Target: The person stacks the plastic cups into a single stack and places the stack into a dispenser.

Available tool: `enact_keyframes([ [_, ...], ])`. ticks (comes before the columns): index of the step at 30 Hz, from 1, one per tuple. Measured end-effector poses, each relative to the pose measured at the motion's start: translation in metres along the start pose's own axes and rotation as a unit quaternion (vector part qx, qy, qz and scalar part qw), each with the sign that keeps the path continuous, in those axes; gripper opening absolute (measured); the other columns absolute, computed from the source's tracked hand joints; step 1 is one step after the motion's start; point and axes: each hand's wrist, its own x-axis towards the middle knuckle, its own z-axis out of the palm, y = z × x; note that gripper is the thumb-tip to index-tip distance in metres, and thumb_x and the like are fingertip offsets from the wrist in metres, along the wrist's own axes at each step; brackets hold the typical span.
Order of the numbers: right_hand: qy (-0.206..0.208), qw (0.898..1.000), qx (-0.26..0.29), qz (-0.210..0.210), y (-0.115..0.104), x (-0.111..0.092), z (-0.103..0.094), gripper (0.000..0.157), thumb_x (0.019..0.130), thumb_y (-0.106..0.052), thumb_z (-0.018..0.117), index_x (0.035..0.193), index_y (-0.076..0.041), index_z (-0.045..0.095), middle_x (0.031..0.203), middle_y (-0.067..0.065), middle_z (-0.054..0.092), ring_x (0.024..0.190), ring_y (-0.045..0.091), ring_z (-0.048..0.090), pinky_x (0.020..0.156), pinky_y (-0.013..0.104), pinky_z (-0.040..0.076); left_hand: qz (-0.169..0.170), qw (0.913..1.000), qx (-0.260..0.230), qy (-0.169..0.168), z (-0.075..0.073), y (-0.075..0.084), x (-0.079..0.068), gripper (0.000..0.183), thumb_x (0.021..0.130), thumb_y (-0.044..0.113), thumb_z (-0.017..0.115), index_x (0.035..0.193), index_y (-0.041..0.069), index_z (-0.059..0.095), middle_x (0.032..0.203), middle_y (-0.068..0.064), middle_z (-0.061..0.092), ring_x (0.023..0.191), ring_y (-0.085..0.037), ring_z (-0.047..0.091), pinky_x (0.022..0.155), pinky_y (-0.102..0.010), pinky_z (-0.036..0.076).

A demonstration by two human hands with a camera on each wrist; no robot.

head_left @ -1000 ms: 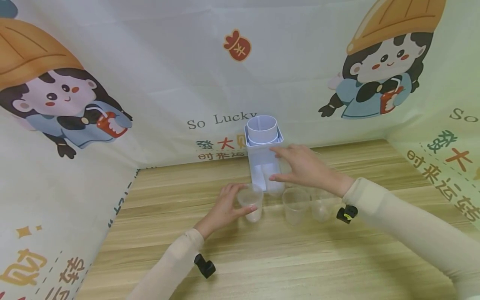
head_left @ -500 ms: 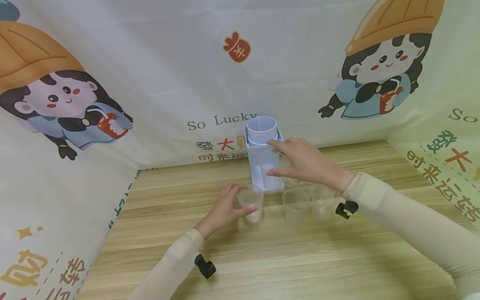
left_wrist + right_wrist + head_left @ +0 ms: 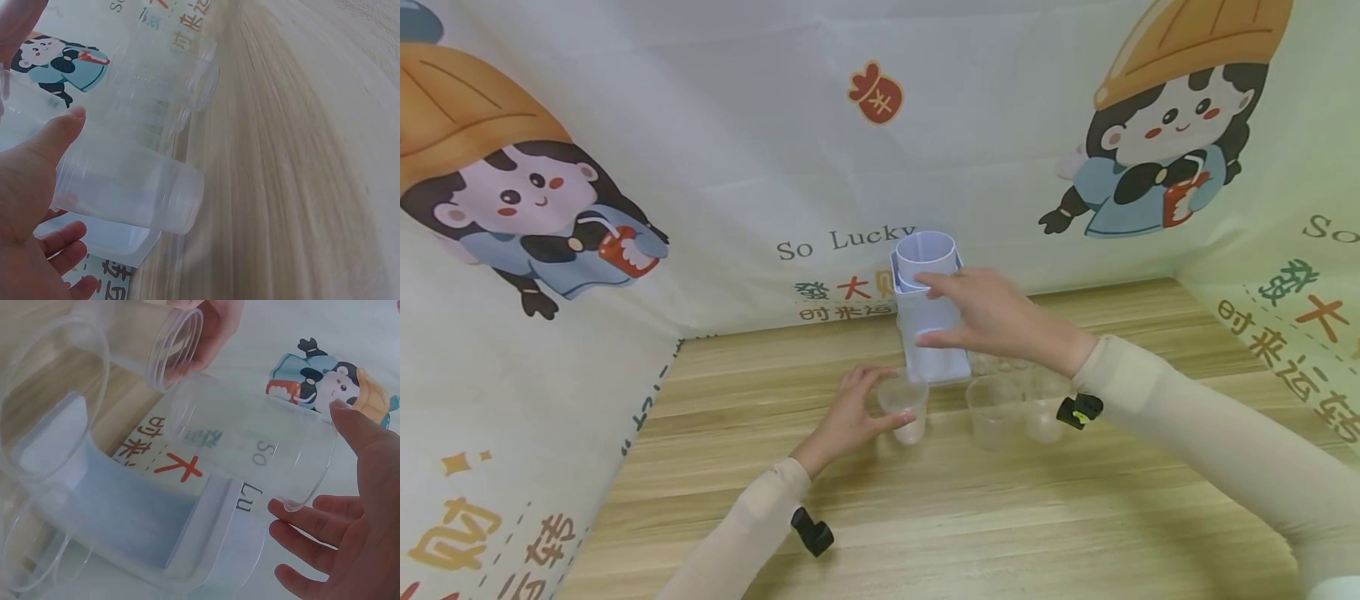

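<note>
My left hand (image 3: 846,417) holds a clear plastic cup (image 3: 128,184) upright, its thumb and fingers on either side. In the right wrist view this cup looks like several nested rims. My right hand (image 3: 996,312) pinches another clear plastic cup (image 3: 262,440) by its rim, between thumb and fingers. That cup is almost invisible in the head view. It is raised in front of the white cup dispenser (image 3: 934,354), which has a round tube (image 3: 927,254) at its top. The right hand covers part of the dispenser's right side.
Right of the dispenser's front stand more clear cups, including a near one (image 3: 994,412) and one beside it (image 3: 1045,408). Other faint rims (image 3: 1000,364) show behind them. A printed cloth (image 3: 737,167) hangs behind the wooden table (image 3: 925,533).
My right hand has risen and moved left with its cup, from the dispenser's lower right side to in front of its upper part. The left hand stays nearly still around its cup.
</note>
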Motion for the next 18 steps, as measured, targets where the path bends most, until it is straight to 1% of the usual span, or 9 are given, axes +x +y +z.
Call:
enact_keyframes([
  [5, -0.005, 1.0, 0.002, -0.014, -0.008, 0.007, 0.006, 0.081, 0.083, -0.054, 0.074, 0.145, -0.01, 0.047, 0.122, 0.008, 0.071, 0.114, 0.034, 0.063, 0.098, 0.051, 0.049, 0.001, 0.9999, -0.015, 0.006, 0.001, -0.002, -0.001, 0.068, 0.078, 0.036, 0.083, 0.135, 0.011, 0.055, 0.138, -0.014, 0.05, 0.132, -0.033, 0.041, 0.109, -0.057, 0.039],
  [12, 0.0, 1.0, 0.005, -0.027, -0.014, 0.012, 0.015, 0.079, 0.083, -0.055, 0.073, 0.145, -0.013, 0.048, 0.12, 0.006, 0.072, 0.112, 0.031, 0.064, 0.094, 0.048, 0.052, -0.012, 0.999, -0.037, 0.02, 0.004, -0.003, 0.0, 0.069, 0.076, 0.031, 0.086, 0.131, 0.003, 0.057, 0.135, -0.015, 0.053, 0.13, -0.033, 0.045, 0.11, -0.054, 0.04],
  [15, -0.001, 1.0, 0.003, -0.03, -0.016, 0.012, 0.018, 0.08, 0.083, -0.056, 0.072, 0.145, -0.012, 0.047, 0.12, 0.005, 0.071, 0.11, 0.029, 0.064, 0.091, 0.046, 0.053, -0.016, 0.9986, -0.044, 0.023, 0.004, -0.002, 0.001, 0.068, 0.076, 0.031, 0.086, 0.13, 0.002, 0.057, 0.135, -0.015, 0.053, 0.128, -0.033, 0.046, 0.109, -0.053, 0.04],
  [18, -0.002, 0.999, 0.006, -0.034, -0.017, 0.013, 0.02, 0.08, 0.084, -0.056, 0.072, 0.145, -0.011, 0.047, 0.121, 0.006, 0.071, 0.109, 0.029, 0.064, 0.09, 0.047, 0.053, -0.019, 0.9982, -0.052, 0.025, 0.004, -0.002, 0.0, 0.068, 0.076, 0.032, 0.086, 0.131, 0.003, 0.057, 0.135, -0.015, 0.053, 0.128, -0.033, 0.046, 0.108, -0.054, 0.041],
])
